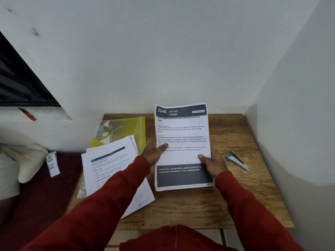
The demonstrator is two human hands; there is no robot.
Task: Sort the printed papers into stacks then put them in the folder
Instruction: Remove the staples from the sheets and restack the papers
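Observation:
I hold a printed sheet (182, 134) headed "2946 KITCHEN" upright over the middle of the wooden table (235, 187). My left hand (154, 151) grips its left edge, thumb on the front. Thumb likewise on the print, my right hand (213, 163) pinches the right edge lower down. A loose stack of printed papers (108, 167) lies at the table's left side, hanging over the edge. Behind that stack lies a yellow translucent folder (126, 129), partly covered by the papers.
A blue and silver stapler (237, 161) lies on the table to the right. White walls close off the back and right. To the left are a dark red bed surface (45, 196), a pillow (23, 160), a "WS 10" label (51, 163) and a red pen (28, 115).

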